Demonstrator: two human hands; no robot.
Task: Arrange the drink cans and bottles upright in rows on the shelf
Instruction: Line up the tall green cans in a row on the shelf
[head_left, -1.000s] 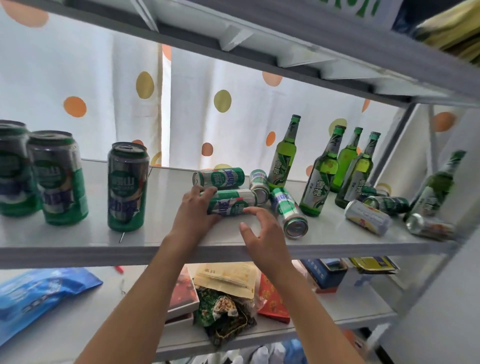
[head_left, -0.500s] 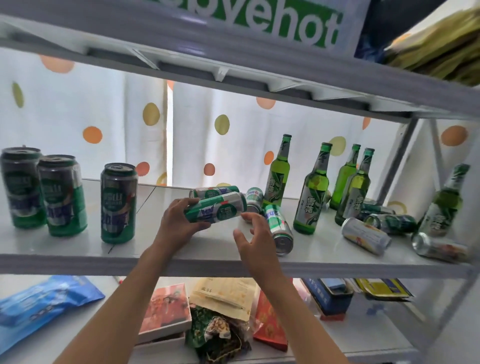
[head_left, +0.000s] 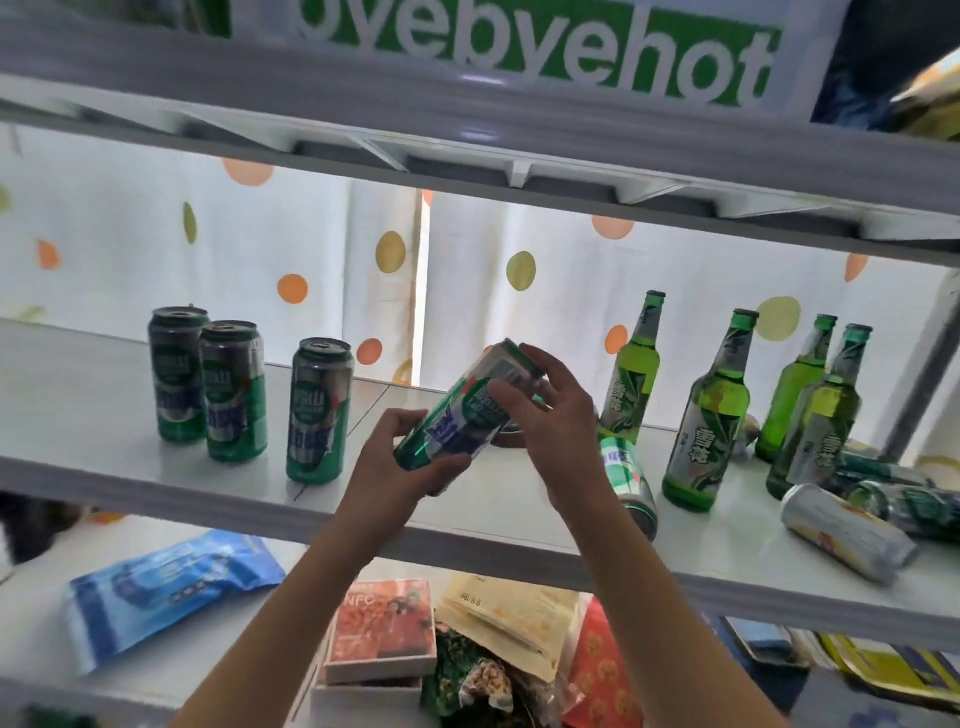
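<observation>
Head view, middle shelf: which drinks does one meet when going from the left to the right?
Three upright cans → tilted can held by left hand and right hand → lying can → bottle → lying silver can.

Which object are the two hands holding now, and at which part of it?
A tilted green drink can: the left hand grips its lower end, and the right hand holds its upper part.
</observation>
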